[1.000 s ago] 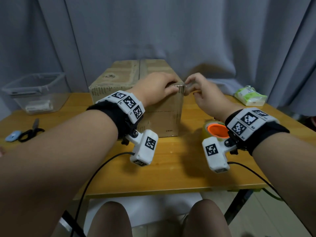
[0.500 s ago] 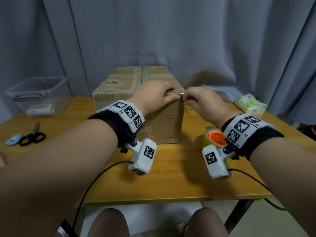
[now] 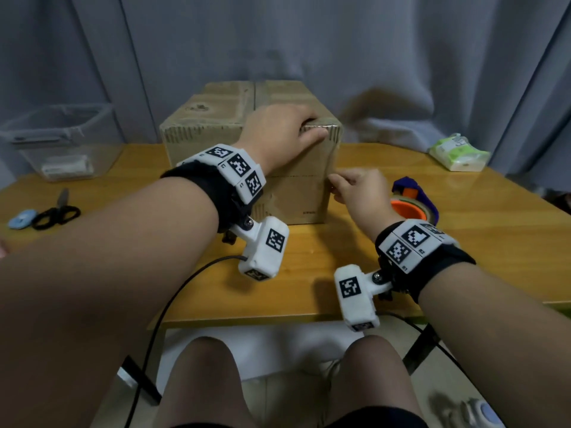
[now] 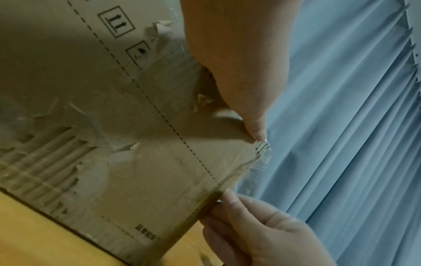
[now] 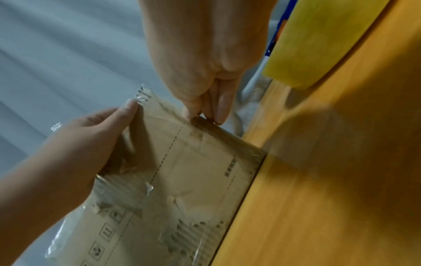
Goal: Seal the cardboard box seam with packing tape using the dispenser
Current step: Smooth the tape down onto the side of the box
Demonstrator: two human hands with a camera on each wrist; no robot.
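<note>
from the head view, the cardboard box (image 3: 250, 143) sits mid-table and everything hangs off it. the left hand (image 3: 279, 131) rests on the box's top near-right corner, fingers laid flat, pinning clear tape (image 3: 321, 129) at the edge, likely so the strip stays put. the right hand (image 3: 358, 189) is lower, at the box's right vertical edge, fingertips pinched together there. the tape dispenser (image 3: 414, 202) lies on the table just right of the box, unheld.

in the left wrist view, a left fingertip (image 4: 257, 131) presses at the box corner where the tape (image 4: 262, 154) overhangs, loose and crinkled; the right hand (image 4: 257, 226) pinches the box edge below it, seemingly drawing the strip down.

in the right wrist view, the right fingers (image 5: 221, 108) nip the box's edge, and the left hand (image 5: 91, 136) steadies the corner above.
</note>
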